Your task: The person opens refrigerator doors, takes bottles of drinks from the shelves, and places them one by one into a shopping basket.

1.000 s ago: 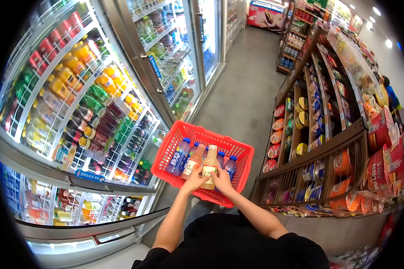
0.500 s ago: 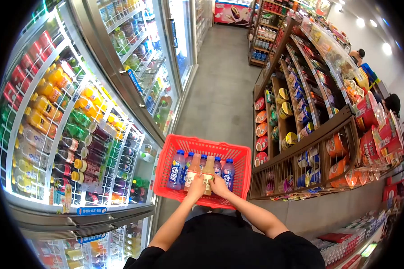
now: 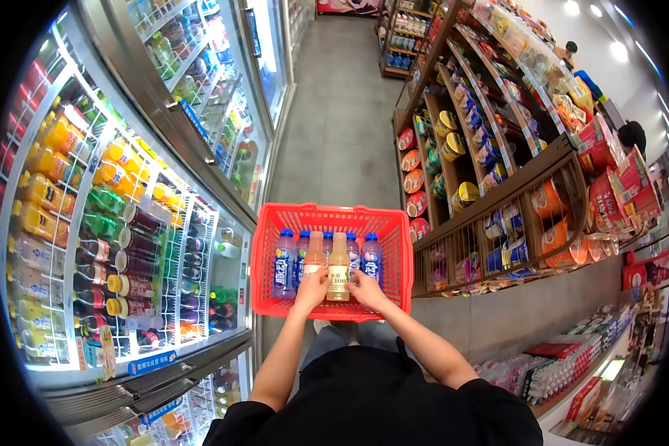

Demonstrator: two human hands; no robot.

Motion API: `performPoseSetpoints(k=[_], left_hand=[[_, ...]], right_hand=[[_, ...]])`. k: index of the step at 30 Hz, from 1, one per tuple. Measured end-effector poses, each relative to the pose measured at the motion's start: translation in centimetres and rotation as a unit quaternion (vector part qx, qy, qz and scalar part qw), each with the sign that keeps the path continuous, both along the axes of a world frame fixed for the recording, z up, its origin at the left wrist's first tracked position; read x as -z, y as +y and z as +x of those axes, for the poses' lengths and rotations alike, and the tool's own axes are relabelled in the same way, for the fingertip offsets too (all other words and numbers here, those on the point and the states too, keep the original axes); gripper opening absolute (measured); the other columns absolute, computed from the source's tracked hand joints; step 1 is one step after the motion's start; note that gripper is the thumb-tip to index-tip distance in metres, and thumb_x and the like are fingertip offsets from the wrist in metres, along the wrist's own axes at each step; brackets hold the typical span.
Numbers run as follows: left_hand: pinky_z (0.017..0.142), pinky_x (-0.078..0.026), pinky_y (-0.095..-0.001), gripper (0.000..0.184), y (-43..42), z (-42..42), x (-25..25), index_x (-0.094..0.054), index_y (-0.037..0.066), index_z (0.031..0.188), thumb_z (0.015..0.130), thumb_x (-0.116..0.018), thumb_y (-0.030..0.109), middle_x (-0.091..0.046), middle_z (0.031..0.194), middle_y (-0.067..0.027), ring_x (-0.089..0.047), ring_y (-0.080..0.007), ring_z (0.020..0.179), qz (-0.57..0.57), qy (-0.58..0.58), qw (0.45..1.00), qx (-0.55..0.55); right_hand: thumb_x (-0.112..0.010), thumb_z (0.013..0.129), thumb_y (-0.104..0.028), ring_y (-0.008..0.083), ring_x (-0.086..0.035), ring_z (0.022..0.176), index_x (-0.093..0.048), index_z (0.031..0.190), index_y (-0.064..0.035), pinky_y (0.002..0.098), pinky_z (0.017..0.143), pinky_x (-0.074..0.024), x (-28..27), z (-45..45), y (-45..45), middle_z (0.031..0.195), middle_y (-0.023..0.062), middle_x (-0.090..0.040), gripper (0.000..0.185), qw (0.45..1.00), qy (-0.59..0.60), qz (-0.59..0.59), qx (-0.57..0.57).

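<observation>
A red plastic basket (image 3: pixel 406 256) is in front of my body, with several blue-labelled bottles (image 3: pixel 284 264) standing in a row inside. Two tan-capped drink bottles stand side by side in front of that row: a pinkish one (image 3: pixel 316 253) and a pale yellow one (image 3: pixel 339 262) with "C100" on its label. My left hand (image 3: pixel 312 288) is closed on the lower part of the pinkish bottle and covers some of it. With curled fingers, my right hand (image 3: pixel 366 290) grips the right edge of the pale yellow bottle at label height.
Lit drink coolers (image 3: pixel 126 245) with metal-framed doors line the left side. A brown shelf rack (image 3: pixel 498 223) of instant noodle tubs and snacks stands on the right. Between them runs a grey floor aisle (image 3: pixel 327 134). Packed bottles (image 3: pixel 565 364) lie low at the right.
My hands have moved slightly apart, showing more of the pale yellow bottle's label. In view, the basket and shelves have shifted up and left.
</observation>
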State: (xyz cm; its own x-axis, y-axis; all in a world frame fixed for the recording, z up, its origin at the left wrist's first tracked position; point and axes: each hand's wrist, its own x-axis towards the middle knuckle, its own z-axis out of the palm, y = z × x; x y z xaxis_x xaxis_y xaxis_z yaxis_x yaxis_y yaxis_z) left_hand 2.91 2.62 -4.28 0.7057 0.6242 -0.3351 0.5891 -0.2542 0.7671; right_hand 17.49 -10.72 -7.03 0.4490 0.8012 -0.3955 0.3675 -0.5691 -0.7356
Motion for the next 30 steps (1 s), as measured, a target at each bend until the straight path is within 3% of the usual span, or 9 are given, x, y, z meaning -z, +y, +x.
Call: performPoseSetpoints(k=[7,8,16,19,20,22,25,26,30], left_hand=[[0.080,-0.054,-0.0315,0.028,-1.5,-1.4,-3.9,-0.066,0.001,0.113,0.091,-0.063,0.018,-0.072,0.097,-0.0153,-0.071,-0.0216,0.091,-0.050,-0.195,0.967,-0.159],[0.079,-0.053,-0.0296,0.027,-1.7,-1.5,-4.0,-0.066,0.002,0.113,0.092,-0.063,0.019,-0.073,0.096,-0.0129,-0.070,-0.0176,0.091,-0.054,-0.206,0.961,-0.178],[0.077,-0.053,-0.0256,0.026,-5.4,-1.7,-8.8,-0.063,-0.001,0.118,0.097,-0.058,0.015,-0.072,0.097,-0.0080,-0.066,-0.0112,0.088,-0.049,-0.312,0.901,-0.299],[0.078,-0.052,-0.0250,0.026,-6.8,-2.2,-9.6,-0.063,-0.001,0.119,0.097,-0.058,0.013,-0.071,0.098,-0.0075,-0.066,-0.0107,0.087,-0.010,-0.357,0.862,-0.359],[0.087,-0.050,-0.0261,0.029,-7.3,-3.0,-10.0,-0.059,-0.001,0.123,0.098,-0.057,0.013,-0.067,0.109,-0.0098,-0.063,-0.0127,0.095,-0.009,-0.353,0.861,-0.366],[0.087,-0.050,-0.0263,0.029,-8.3,-4.5,-10.7,-0.059,-0.001,0.123,0.098,-0.056,0.013,-0.066,0.110,-0.0099,-0.063,-0.0129,0.095,0.021,-0.377,0.841,-0.388],[0.088,-0.049,-0.0269,0.030,-10.7,-7.7,-12.6,-0.057,-0.001,0.124,0.098,-0.056,0.014,-0.066,0.112,-0.0102,-0.062,-0.0132,0.095,0.066,-0.409,0.804,-0.427],[0.087,-0.049,-0.0266,0.030,-11.6,-8.8,-13.6,-0.057,-0.001,0.124,0.099,-0.056,0.015,-0.066,0.112,-0.0098,-0.062,-0.0131,0.095,0.075,-0.406,0.791,-0.452],[0.084,-0.048,-0.0253,0.031,-13.9,-14.3,-15.9,-0.057,0.001,0.125,0.099,-0.057,0.018,-0.065,0.111,-0.0084,-0.062,-0.0121,0.093,0.120,-0.397,0.750,-0.516]], right_hand=[[-0.064,0.091,-0.019,0.0211,-0.066,0.096,-0.046,0.137,0.0016,0.0316,0.081,-0.0536,-3.3,0.9,1.1,0.115,0.0169,-0.064,0.053,0.986,0.112,0.110,0.060],[-0.063,0.093,-0.019,0.0194,-0.066,0.096,-0.047,0.137,-0.0002,0.0306,0.081,-0.0534,-4.0,1.0,1.2,0.116,0.0163,-0.063,0.050,0.987,0.103,0.114,0.049],[-0.060,0.095,-0.017,0.0170,-0.062,0.100,-0.051,0.133,-0.0027,0.0295,0.084,-0.0518,-9.1,1.6,1.5,0.113,0.0127,-0.063,0.041,0.961,0.150,0.228,-0.050],[-0.059,0.096,-0.017,0.0160,-0.061,0.102,-0.051,0.132,-0.0027,0.0292,0.086,-0.0509,-10.8,1.6,1.9,0.113,0.0106,-0.063,0.039,0.941,0.164,0.284,-0.090],[-0.058,0.096,-0.016,0.0157,-0.060,0.103,-0.051,0.132,-0.0030,0.0292,0.088,-0.0503,-10.5,1.5,2.2,0.114,0.0095,-0.063,0.039,0.931,0.187,0.298,-0.097],[-0.060,0.095,-0.020,0.0179,-0.063,0.103,-0.055,0.130,-0.0045,0.0325,0.090,-0.0501,-11.1,0.9,2.8,0.113,0.0113,-0.066,0.038,0.915,0.196,0.335,-0.111],[-0.058,0.098,-0.019,0.0153,-0.060,0.102,-0.052,0.132,-0.0062,0.0304,0.089,-0.0492,-12.9,-1.3,3.5,0.114,0.0084,-0.065,0.037,0.877,0.292,0.345,-0.166],[-0.057,0.098,-0.019,0.0143,-0.059,0.101,-0.051,0.133,-0.0054,0.0285,0.088,-0.0475,-14.0,-2.1,3.3,0.115,0.0080,-0.064,0.038,0.888,0.295,0.308,-0.171],[-0.056,0.099,-0.021,0.0154,-0.059,0.106,-0.050,0.133,-0.0030,0.0284,0.086,-0.0487,-15.5,-7.1,4.0,0.118,0.0092,-0.062,0.039,0.844,0.337,0.340,-0.242]])
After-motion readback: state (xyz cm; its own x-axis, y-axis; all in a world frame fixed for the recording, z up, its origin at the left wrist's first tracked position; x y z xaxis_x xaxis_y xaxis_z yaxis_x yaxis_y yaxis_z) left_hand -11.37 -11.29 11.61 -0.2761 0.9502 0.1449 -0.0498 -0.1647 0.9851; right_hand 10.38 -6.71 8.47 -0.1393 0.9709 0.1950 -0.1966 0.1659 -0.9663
